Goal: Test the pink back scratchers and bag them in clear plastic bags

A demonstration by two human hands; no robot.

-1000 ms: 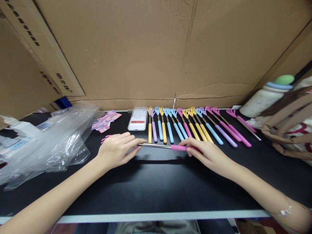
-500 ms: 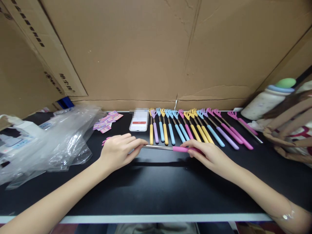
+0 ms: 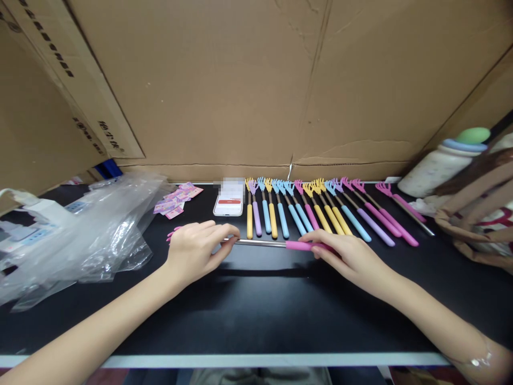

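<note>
A pink back scratcher (image 3: 262,243) with a metal shaft lies level across both hands, above the black table. My left hand (image 3: 198,247) is closed round its shaft near the head, and pink claw tips stick out past the knuckles on the left. My right hand (image 3: 340,250) pinches the pink grip at the other end, part of which the fingers cover. Behind them several back scratchers (image 3: 284,220) in yellow, purple, blue and pink lie in a row, heads toward the cardboard.
A phone (image 3: 228,206) lies left of the row, beside small pink-purple cards (image 3: 176,200). Clear plastic bags (image 3: 108,230) cover the left side near a power strip (image 3: 24,235). On the right stand a white bottle (image 3: 435,168) and a brown bag (image 3: 465,230). Cardboard (image 3: 224,96) walls the back.
Both hands keep hold of the pink back scratcher in nearly the same place. The left fingers have shifted slightly along the shaft; little else differs.
</note>
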